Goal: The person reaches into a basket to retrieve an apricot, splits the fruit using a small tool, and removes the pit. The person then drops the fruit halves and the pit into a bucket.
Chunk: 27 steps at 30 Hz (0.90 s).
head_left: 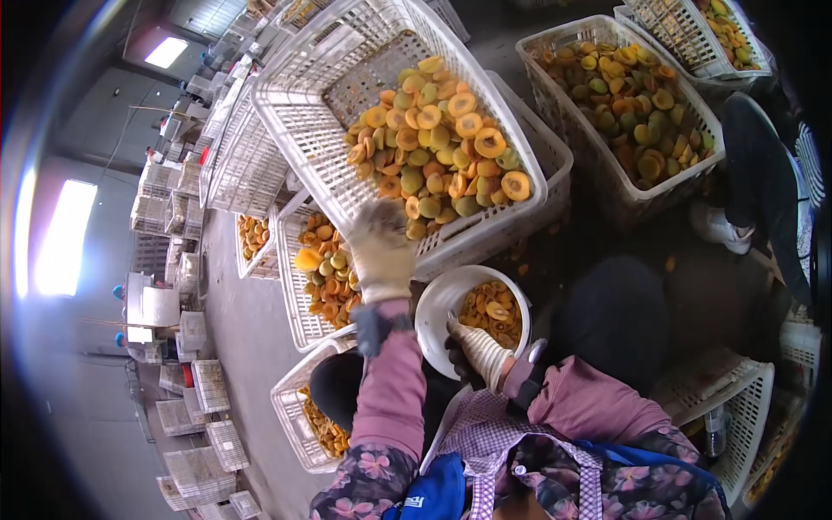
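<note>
My left hand (383, 247), in a pale knitted glove, is at the near left rim of a big white crate (299, 143) of halved apricots (433, 143). Motion smears its fingers, so their hold does not show. Gloved too, my right hand (481, 348) is closed at the near rim of a white bucket (431, 303). A small glint shows at its fingertips, but I cannot make out what it grips. Orange apricot pieces (492, 310) lie inside the bucket.
Left of the bucket stand more crates of apricots, one crate (295, 303) close to my left forearm. Another full crate (624, 195) is at the upper right, near a seated person's leg (750, 165). Stacked crates (208, 386) line the floor at far left.
</note>
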Each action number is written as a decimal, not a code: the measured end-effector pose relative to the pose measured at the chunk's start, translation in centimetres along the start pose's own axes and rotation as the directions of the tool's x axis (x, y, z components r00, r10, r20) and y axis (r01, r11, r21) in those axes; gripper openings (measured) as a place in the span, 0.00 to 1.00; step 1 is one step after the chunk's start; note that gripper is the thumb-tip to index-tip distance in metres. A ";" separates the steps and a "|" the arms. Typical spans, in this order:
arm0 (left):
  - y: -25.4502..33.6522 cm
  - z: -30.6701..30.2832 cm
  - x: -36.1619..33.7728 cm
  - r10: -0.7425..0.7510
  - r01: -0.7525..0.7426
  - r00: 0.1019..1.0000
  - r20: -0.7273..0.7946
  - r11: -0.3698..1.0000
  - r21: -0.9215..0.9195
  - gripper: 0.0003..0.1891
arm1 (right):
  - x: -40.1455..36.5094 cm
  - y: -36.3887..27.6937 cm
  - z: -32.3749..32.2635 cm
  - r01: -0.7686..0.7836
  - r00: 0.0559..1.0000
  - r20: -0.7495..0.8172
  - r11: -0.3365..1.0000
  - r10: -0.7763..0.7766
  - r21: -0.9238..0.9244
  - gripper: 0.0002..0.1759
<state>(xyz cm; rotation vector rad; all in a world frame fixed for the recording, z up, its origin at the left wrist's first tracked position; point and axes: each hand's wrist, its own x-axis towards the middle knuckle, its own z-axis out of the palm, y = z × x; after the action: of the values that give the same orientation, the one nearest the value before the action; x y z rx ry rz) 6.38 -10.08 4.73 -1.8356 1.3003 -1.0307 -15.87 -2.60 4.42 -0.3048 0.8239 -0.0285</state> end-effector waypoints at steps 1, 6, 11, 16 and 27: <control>3.4 4.0 3.0 0.059 -0.126 0.984 -0.167 0.897 -0.424 0.23 | 0.8 0.1 -0.3 0.016 0.999 0.035 1.000 -0.016 0.012 0.24; 7.8 1.8 7.1 0.408 0.165 0.825 0.390 0.487 -0.858 0.22 | 2.8 0.1 -0.3 0.148 0.986 -0.070 0.987 -0.153 -0.066 0.23; 7.1 6.6 2.1 0.251 0.372 0.926 0.284 -0.467 -0.802 0.17 | 3.0 -0.1 -0.6 0.375 0.909 -0.146 0.920 -0.390 -0.117 0.20; 2.0 -7.5 -5.9 0.137 0.195 0.980 0.145 -0.816 -0.545 0.15 | 0.8 -1.5 -0.2 0.602 0.777 -0.097 0.780 -0.622 -0.171 0.18; 2.0 -9.8 -9.6 0.387 0.338 0.819 0.423 -0.922 0.190 0.19 | 0.8 -0.2 -1.1 0.656 0.575 0.088 0.395 -0.813 -0.643 0.19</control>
<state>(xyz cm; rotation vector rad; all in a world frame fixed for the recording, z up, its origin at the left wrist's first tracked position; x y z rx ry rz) -4.95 -2.19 5.52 1.0432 -0.2762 -1.2361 -16.09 -3.17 3.22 -1.3444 0.8604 -0.6886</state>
